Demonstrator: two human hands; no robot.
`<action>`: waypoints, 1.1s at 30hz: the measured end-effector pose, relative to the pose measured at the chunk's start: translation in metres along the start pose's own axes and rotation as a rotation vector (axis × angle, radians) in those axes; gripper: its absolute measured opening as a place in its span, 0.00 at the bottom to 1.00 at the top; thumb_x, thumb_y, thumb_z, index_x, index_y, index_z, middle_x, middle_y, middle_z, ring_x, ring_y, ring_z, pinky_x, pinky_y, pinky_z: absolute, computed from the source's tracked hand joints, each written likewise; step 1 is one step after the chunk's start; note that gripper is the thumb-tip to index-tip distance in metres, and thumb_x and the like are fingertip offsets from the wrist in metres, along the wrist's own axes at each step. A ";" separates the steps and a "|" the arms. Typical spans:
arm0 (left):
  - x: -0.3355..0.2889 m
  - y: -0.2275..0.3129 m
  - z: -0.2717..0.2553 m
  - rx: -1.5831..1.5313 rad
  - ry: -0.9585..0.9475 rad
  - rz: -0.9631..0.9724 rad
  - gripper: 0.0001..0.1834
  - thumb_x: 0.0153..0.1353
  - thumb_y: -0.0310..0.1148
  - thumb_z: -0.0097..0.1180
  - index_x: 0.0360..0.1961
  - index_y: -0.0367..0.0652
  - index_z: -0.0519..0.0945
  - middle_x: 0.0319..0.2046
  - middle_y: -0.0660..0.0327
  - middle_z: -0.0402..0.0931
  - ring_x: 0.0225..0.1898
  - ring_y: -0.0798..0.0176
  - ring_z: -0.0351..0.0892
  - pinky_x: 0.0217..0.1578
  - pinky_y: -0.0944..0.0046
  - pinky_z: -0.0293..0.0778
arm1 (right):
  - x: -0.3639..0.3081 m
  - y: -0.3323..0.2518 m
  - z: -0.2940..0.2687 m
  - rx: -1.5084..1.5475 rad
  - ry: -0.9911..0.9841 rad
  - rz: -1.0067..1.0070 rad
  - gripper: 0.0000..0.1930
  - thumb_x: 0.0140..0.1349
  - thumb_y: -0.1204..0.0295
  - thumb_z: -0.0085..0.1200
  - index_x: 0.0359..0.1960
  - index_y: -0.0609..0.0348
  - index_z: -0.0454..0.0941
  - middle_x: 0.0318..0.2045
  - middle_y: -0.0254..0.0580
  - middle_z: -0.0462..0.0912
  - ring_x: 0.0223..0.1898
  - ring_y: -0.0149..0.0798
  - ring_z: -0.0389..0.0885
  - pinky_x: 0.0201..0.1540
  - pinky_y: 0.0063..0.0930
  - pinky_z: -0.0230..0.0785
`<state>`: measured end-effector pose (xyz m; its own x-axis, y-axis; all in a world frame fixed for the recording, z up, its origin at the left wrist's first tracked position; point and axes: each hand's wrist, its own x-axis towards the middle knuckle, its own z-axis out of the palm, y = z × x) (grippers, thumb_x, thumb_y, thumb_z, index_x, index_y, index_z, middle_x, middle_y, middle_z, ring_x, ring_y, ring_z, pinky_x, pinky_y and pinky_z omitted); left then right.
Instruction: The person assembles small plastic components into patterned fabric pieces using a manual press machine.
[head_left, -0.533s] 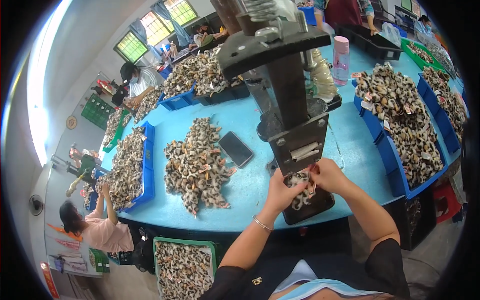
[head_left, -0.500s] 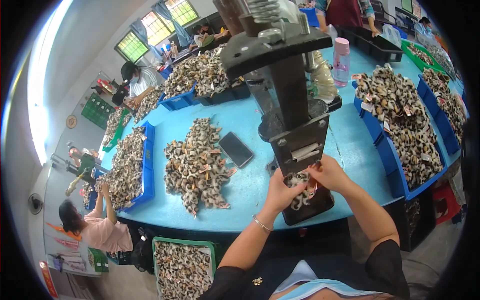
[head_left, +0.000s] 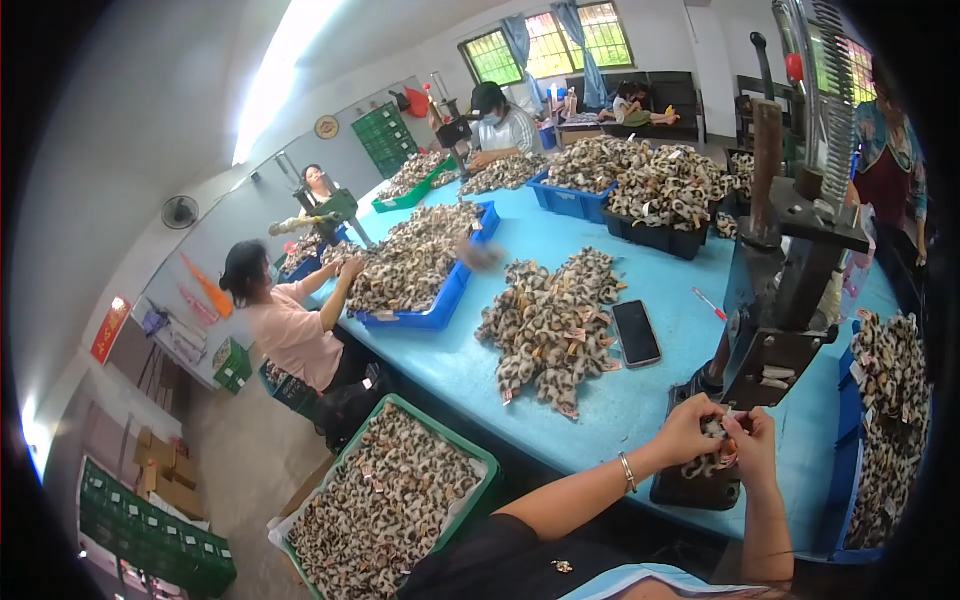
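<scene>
At the lower right, both my hands are closed on a small grey, white and brown plush toy (head_left: 705, 463). My left hand (head_left: 688, 432), with a bracelet at the wrist, pinches it from the left. My right hand (head_left: 755, 446) grips it from the other side, thumb and fingertips near its top. Fingers cover much of the toy. It is just in front of a black metal hand press (head_left: 775, 352) with a tall spring, over the press's dark base (head_left: 690, 490). Left of the press, a loose pile of similar plush toys (head_left: 550, 330) lies beside a black phone (head_left: 636, 333).
A blue bin (head_left: 435, 318) of toys stands left, a blurred brownish thing (head_left: 482, 256) above its edge. A green crate (head_left: 488, 470) of toys is below the table edge; another blue bin (head_left: 845, 470) is at right. A co-worker (head_left: 300, 330) handles toys at left. A pen (head_left: 710, 304) lies nearby.
My view has swung left, so the press and my hands now appear farther right. Both hands still hold the toy, fingertips now closer together. A blurred thing shows beside the left blue bin.
</scene>
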<state>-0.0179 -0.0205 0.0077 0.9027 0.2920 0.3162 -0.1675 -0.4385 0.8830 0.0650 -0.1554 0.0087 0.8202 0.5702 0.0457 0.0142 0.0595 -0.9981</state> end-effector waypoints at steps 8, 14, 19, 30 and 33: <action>0.002 0.000 -0.005 -0.018 0.035 -0.011 0.21 0.38 0.32 0.65 0.36 0.34 0.79 0.31 0.54 0.70 0.35 0.54 0.73 0.36 0.62 0.70 | -0.018 -0.005 0.015 -0.253 0.111 -0.244 0.07 0.58 0.76 0.56 0.29 0.62 0.70 0.23 0.36 0.72 0.25 0.27 0.70 0.26 0.24 0.62; 0.011 -0.023 0.004 -0.062 0.047 0.078 0.21 0.36 0.31 0.67 0.35 0.35 0.80 0.29 0.54 0.71 0.33 0.52 0.74 0.35 0.61 0.71 | -0.069 -0.055 0.107 -0.631 -0.262 -0.956 0.12 0.47 0.73 0.63 0.32 0.61 0.73 0.23 0.45 0.75 0.22 0.48 0.76 0.23 0.38 0.69; 0.010 -0.020 -0.007 0.014 0.053 0.217 0.21 0.39 0.38 0.68 0.34 0.38 0.80 0.28 0.54 0.71 0.31 0.52 0.73 0.32 0.62 0.69 | 0.042 -0.084 0.237 -0.699 -0.484 -0.573 0.19 0.56 0.64 0.57 0.46 0.62 0.72 0.40 0.49 0.77 0.40 0.54 0.78 0.41 0.44 0.71; -0.003 0.008 -0.010 0.030 -0.081 -0.046 0.29 0.38 0.53 0.68 0.36 0.42 0.78 0.38 0.55 0.71 0.47 0.48 0.67 0.48 0.52 0.62 | 0.165 -0.021 0.370 -1.142 -0.353 -0.030 0.14 0.62 0.64 0.54 0.33 0.67 0.75 0.56 0.59 0.66 0.46 0.51 0.75 0.46 0.42 0.71; 0.000 -0.006 0.001 -0.008 -0.110 0.041 0.29 0.38 0.52 0.69 0.37 0.42 0.78 0.38 0.54 0.70 0.48 0.48 0.67 0.49 0.52 0.62 | 0.157 0.001 0.365 -0.754 -0.100 -0.574 0.13 0.63 0.64 0.54 0.34 0.65 0.73 0.49 0.54 0.72 0.44 0.47 0.74 0.43 0.40 0.70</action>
<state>-0.0166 -0.0189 0.0021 0.9330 0.1783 0.3125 -0.2082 -0.4408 0.8731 -0.0149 0.2337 0.0302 0.5211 0.6874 0.5059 0.7933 -0.1716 -0.5841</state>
